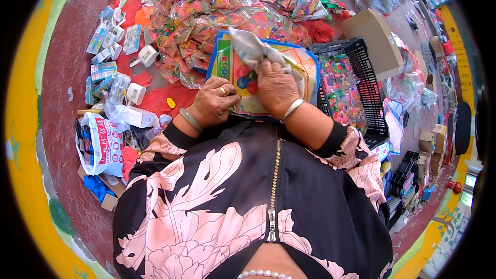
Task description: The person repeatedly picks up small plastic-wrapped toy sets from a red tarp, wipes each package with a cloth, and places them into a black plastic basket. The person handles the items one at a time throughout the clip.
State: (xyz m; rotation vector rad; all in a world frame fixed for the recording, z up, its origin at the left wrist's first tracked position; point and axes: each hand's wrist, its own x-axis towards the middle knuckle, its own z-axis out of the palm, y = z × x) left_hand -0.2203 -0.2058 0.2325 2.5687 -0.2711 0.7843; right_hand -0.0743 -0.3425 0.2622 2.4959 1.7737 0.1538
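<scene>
Cloth (249, 49) is pinched in my right hand (279, 87); whether my left hand (213, 101) grips the board (241, 72), I can't tell: loosely held, that board could slide.

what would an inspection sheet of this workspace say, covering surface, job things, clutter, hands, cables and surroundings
surface: red sheet, partly covered.
job's things: blue-edged board in front of the person; pale cloth above it.
clutter: heaped colourful packets beyond the board; black crate to the right, more packets inside; white cups and white bag to the left.
hands: left hand at the board's near left part, grip unclear; right hand closed on the cloth.
cables: nothing seen.
surroundings: maroon floor with a yellow band beyond it on the left; small boxes at far right.
</scene>
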